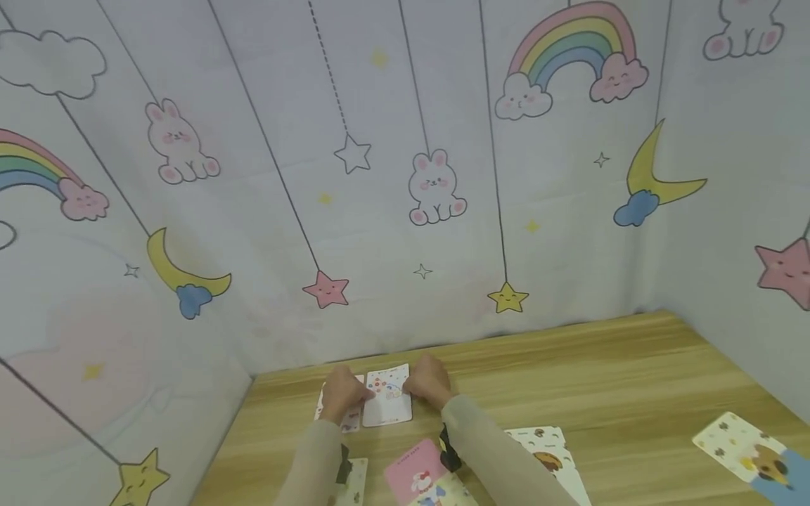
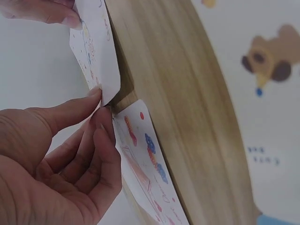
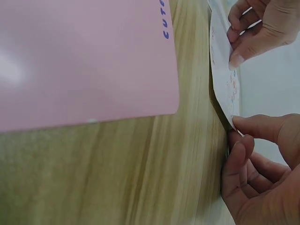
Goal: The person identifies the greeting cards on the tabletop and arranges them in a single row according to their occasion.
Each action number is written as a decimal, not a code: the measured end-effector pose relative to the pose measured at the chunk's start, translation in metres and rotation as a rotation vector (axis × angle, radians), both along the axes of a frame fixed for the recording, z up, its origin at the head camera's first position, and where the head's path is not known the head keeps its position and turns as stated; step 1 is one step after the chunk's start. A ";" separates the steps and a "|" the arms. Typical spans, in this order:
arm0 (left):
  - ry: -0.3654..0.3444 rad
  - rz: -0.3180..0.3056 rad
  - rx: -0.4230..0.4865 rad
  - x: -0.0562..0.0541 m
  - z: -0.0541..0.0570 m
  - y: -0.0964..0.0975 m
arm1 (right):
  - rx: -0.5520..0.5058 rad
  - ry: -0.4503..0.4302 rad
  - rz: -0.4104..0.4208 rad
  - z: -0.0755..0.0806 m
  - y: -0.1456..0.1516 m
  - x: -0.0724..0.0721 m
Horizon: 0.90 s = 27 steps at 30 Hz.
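Observation:
A white card [image 1: 388,411] with small coloured drawings is pinched at both side edges, close over the far left part of the table. My left hand [image 1: 342,392] pinches its left edge between thumb and fingertips, and my right hand [image 1: 429,381] does the same at the right edge. In the left wrist view, the card [image 2: 107,61] stands tilted with its near corner raised off the wood. Beside it lies a second white card [image 2: 140,173] with red and blue drawings, partly hidden by my left hand in the head view.
Nearer on the wooden table [image 1: 601,372] lie a pink card [image 1: 411,467] with a rabbit and a cream card [image 1: 357,474]. A white sheet [image 1: 553,457] with a brown animal sits right of my forearm. Farther right is a dog card [image 1: 753,450]. Patterned cloth walls [image 1: 392,309] enclose the table.

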<state>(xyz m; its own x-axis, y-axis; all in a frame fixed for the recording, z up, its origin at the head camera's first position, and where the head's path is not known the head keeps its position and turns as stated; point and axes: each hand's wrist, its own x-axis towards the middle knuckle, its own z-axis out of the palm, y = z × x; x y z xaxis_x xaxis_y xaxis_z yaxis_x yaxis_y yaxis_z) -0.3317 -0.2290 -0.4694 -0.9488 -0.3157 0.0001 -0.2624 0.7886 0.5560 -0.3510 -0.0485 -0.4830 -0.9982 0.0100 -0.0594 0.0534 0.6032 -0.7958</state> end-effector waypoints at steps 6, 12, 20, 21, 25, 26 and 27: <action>-0.019 0.024 -0.012 0.002 0.002 0.001 | 0.013 0.006 0.003 0.001 0.001 0.003; 0.065 -0.138 0.004 0.012 0.007 0.000 | -0.003 0.060 0.096 -0.008 0.003 -0.004; 0.174 -0.411 -0.012 0.034 0.031 -0.012 | -0.036 0.184 0.325 0.011 0.003 0.017; 0.169 -0.426 -0.020 0.038 0.033 -0.014 | -0.034 0.190 0.351 0.012 0.001 0.019; 0.138 -0.456 -0.041 0.054 0.038 -0.024 | -0.052 0.168 0.438 0.015 -0.005 0.030; 0.128 -0.460 -0.042 0.059 0.039 -0.027 | -0.061 0.157 0.457 0.016 -0.007 0.034; 0.122 -0.470 -0.040 0.063 0.039 -0.031 | -0.066 0.149 0.471 0.017 -0.008 0.037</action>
<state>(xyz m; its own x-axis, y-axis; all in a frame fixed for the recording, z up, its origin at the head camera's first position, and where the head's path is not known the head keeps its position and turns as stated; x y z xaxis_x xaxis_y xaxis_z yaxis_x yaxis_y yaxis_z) -0.2685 -0.2596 -0.4307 -0.9810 0.1493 0.1238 0.1926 0.8274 0.5276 -0.3140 -0.0568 -0.4661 -0.8912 -0.4428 0.0988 -0.3299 0.4828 -0.8112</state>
